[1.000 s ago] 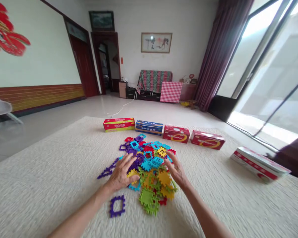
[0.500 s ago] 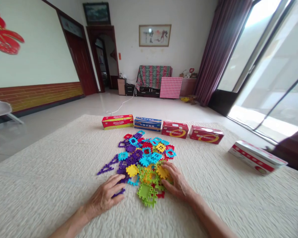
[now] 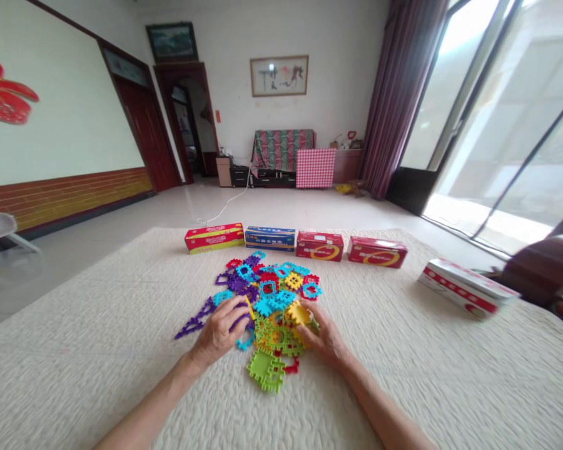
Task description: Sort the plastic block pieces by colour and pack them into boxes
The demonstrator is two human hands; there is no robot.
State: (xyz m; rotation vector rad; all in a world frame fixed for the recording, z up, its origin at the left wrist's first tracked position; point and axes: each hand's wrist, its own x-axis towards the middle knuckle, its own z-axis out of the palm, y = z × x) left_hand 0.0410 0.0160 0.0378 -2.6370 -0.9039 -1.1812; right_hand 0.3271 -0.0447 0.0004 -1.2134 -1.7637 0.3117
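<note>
Nearest, green plates lie on the cream quilted cloth. Beyond, the left hand pinches a thin yellow piece between thumb and fingers; the right hand, half curled, touches a yellow plate at the pile's right side, though whether it grips I cannot tell. Farther lie blue pieces, then a blue box between red ones.

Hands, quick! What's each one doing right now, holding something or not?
Left hand: closed, holding a yellow tile seen edge-on.
Right hand: half-curled at a notched yellow-orange tile; I can't tell whether it grips.
</note>
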